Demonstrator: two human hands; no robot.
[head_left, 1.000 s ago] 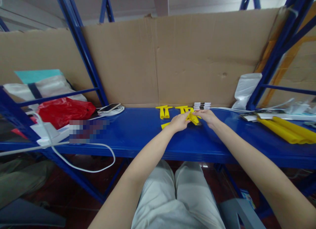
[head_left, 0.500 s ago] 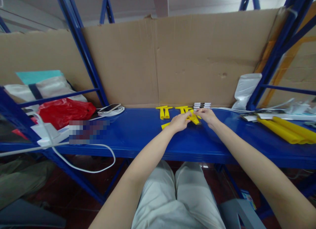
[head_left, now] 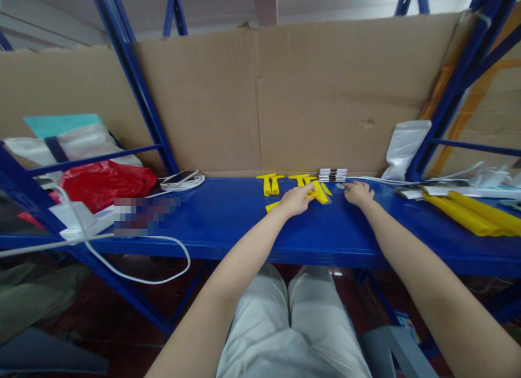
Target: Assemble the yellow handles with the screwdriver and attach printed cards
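Note:
My left hand (head_left: 298, 200) is closed on a yellow T-shaped plastic handle (head_left: 319, 193), held slanted just above the blue shelf. My right hand (head_left: 359, 193) is to the right, low over the shelf, with its fingers apart. Its fingertips are beside a small heap of tiny light-coloured pieces (head_left: 340, 186), too small to make out. Further yellow T-shaped handles (head_left: 299, 179) lie behind my left hand, and a pair of the same handles (head_left: 271, 184) lies left of them. Part of another yellow piece (head_left: 272, 207) shows by my left wrist.
A stack of white-and-black strips (head_left: 332, 175) stands against the cardboard wall (head_left: 325, 95). Long yellow tubes (head_left: 468, 212) and a white pouch (head_left: 407, 150) are at right. Left are a phone (head_left: 181, 177) with coiled cable, a red bag (head_left: 108, 185) and a white cable (head_left: 179, 247) hanging over the edge.
My right hand has left the yellow handle and moved right, down to the tiny pieces. My left hand stays in place with the handle.

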